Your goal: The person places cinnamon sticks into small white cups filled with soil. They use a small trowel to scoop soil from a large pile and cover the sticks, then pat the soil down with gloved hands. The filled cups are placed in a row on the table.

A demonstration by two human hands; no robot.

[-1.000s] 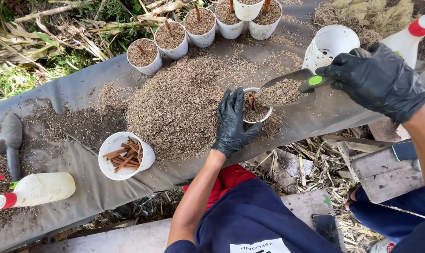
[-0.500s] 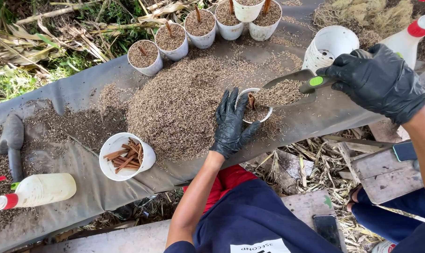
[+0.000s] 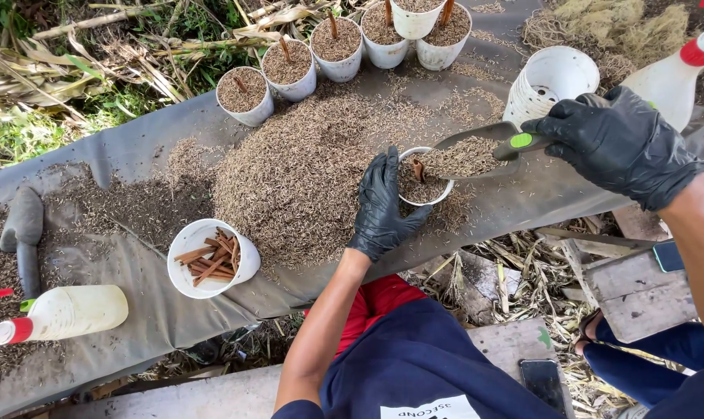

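Observation:
My left hand (image 3: 383, 206), in a black glove, grips a small white pot (image 3: 426, 194) that stands on the grey sheet (image 3: 135, 163). A brown stick (image 3: 419, 167) pokes up inside the pot, which is partly filled with husk mix. My right hand (image 3: 620, 143), also gloved in black, holds a trowel (image 3: 476, 151) by its green-tipped handle. The blade is loaded with husk mix and rests over the pot's rim. A large heap of brown husk mix (image 3: 305, 171) lies just left of the pot.
A white cup of brown sticks (image 3: 210, 258) sits at the front left. Several filled pots with sticks (image 3: 290, 70) line the back edge. A stack of empty white pots (image 3: 550, 77) lies at the right, by a spray bottle (image 3: 674, 74). Another bottle (image 3: 65, 312) and a dark trowel (image 3: 24, 233) lie left.
The loaded trowel has moved a little closer over the pot's rim. My left hand keeps its grip on the pot.

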